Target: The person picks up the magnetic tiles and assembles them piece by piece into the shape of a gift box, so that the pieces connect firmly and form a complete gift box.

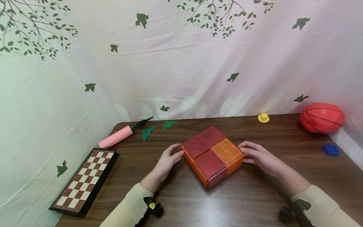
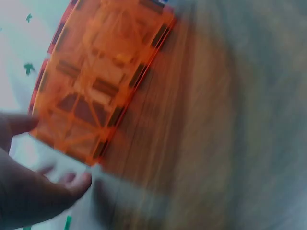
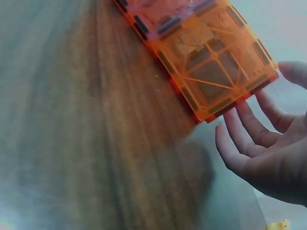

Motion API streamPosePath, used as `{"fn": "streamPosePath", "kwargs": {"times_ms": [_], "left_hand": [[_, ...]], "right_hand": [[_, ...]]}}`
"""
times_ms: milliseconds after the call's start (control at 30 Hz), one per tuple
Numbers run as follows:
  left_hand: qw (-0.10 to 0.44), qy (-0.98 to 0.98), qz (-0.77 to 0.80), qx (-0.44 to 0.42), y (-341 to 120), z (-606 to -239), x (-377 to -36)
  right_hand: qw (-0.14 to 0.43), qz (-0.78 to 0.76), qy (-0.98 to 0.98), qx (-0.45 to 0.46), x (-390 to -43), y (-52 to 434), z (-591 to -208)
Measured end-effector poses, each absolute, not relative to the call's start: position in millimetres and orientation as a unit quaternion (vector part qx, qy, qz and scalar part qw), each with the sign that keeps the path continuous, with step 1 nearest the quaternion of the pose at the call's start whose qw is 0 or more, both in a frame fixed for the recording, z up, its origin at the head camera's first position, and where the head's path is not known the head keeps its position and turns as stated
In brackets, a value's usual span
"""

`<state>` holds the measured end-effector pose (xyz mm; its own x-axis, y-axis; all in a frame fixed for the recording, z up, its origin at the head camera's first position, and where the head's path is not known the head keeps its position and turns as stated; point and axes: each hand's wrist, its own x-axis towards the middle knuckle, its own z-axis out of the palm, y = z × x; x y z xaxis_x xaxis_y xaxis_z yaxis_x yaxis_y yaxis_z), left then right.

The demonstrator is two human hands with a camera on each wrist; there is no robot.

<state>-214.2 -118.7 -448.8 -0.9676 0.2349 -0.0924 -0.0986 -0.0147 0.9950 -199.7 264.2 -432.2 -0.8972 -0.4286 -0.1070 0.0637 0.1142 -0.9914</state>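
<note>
A flat box of red and orange translucent magnetic tiles (image 1: pixel 204 167) sits on the table between both hands, one corner towards me. My left hand (image 1: pixel 167 162) is at its left corner. In the left wrist view, the thumb (image 2: pixel 21 123) meets that corner while the other fingertips (image 2: pixel 82 184) stand off from the edge. At the right corner is my right hand (image 1: pixel 262 157), its loosely bent fingers (image 3: pixel 263 132) spread along the orange tile's edge. The right thumb (image 3: pixel 293 72) lies by the same corner in the right wrist view.
Two green triangle tiles (image 1: pixel 169 125) lie behind, near a pink hand pump (image 1: pixel 116 137). A checkerboard (image 1: pixel 85 179) is at the left. Towards the right are a yellow rubber duck (image 1: pixel 263 118), a red ball (image 1: pixel 322 118) and a blue toy brick (image 1: pixel 331 150). A leaf-patterned cloth hangs behind.
</note>
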Motion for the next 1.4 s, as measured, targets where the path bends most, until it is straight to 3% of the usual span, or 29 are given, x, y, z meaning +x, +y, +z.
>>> {"fn": "streamPosePath", "kwargs": {"times_ms": [167,500,1033,1400], "left_hand": [[0.091,0.659,0.747,-0.001,-117.5,-442.5,-188.9],[0.17,0.589,0.789,0.04,-108.9,-441.3,-154.3],[0.185,0.593,0.779,0.09,-103.3,-445.7,-181.3],[0.235,0.591,0.765,0.103,-96.3,-444.4,-210.0]], "right_hand": [[0.174,-0.66,0.723,-0.102,-212.8,255.2,-430.2],[0.198,-0.696,0.686,-0.078,-231.9,234.4,-441.4],[0.197,-0.699,0.681,-0.097,-205.4,235.5,-439.2],[0.163,-0.687,0.704,-0.079,-179.5,240.4,-439.1]]}}
